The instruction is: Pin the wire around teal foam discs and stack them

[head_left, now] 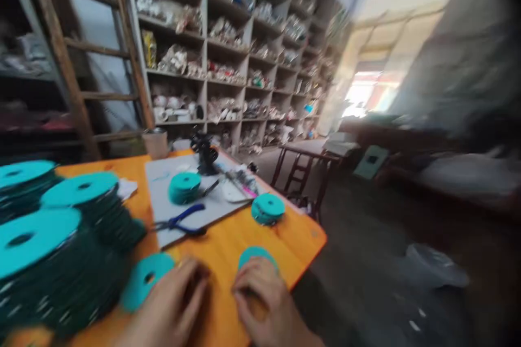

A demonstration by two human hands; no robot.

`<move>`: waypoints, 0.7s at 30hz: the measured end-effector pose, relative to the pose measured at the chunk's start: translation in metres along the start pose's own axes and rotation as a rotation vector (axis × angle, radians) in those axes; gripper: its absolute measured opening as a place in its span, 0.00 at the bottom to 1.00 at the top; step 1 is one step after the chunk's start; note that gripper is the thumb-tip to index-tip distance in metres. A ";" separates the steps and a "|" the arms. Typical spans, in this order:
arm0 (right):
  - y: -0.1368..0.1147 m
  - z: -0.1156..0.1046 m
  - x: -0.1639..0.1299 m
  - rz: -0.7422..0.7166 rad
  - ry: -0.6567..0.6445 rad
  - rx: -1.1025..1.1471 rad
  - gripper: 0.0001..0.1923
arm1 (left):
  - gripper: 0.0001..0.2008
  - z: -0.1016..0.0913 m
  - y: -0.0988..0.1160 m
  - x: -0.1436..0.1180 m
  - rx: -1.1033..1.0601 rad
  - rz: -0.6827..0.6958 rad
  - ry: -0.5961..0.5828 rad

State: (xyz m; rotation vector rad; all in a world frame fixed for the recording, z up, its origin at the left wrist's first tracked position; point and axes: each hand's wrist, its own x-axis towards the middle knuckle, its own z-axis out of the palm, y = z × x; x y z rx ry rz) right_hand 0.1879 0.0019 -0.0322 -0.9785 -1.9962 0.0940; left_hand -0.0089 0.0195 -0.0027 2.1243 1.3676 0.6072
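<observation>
My left hand (177,298) is low over the table with its fingers curled in a pinch. Whatever it may hold is hidden. Beside it lies a flat turquoise disc (139,287) with a hole in its middle, partly covered by the hand. My right hand (271,301) has its thumb and fingertips bent together, their contents too small to make out. Another turquoise disc (256,254) shows just behind its knuckles. Blue-handled pliers (179,220) lie beyond my left hand. Farther back are two small stacks of turquoise discs, one stack (185,188) on a grey board and another stack (268,209) nearer the right edge.
Tall dark stacks topped with turquoise discs (36,233) crowd the left side. On the grey board (160,171) stand a black device (205,154) and small tools. The orange table (301,238) ends at right. Shelves (228,49), a wooden ladder (67,76) and a stool (305,154) stand beyond.
</observation>
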 end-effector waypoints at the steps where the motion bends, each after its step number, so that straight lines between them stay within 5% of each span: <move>1: -0.001 0.003 -0.002 0.050 -0.003 0.035 0.12 | 0.12 -0.003 -0.005 0.002 0.036 0.007 -0.004; 8: -0.005 0.007 -0.004 0.126 -0.035 0.077 0.08 | 0.07 -0.017 -0.010 0.000 0.077 -0.036 -0.142; 16: -0.007 0.011 -0.005 0.116 0.007 0.027 0.05 | 0.08 -0.004 -0.008 0.000 0.199 -0.127 -0.153; 19: 0.000 0.021 -0.007 0.068 0.111 0.011 0.05 | 0.06 0.014 -0.025 -0.002 0.179 -0.025 -0.034; 21: 0.012 0.033 -0.010 0.010 0.215 0.016 0.09 | 0.05 0.027 -0.040 0.000 0.097 0.026 0.189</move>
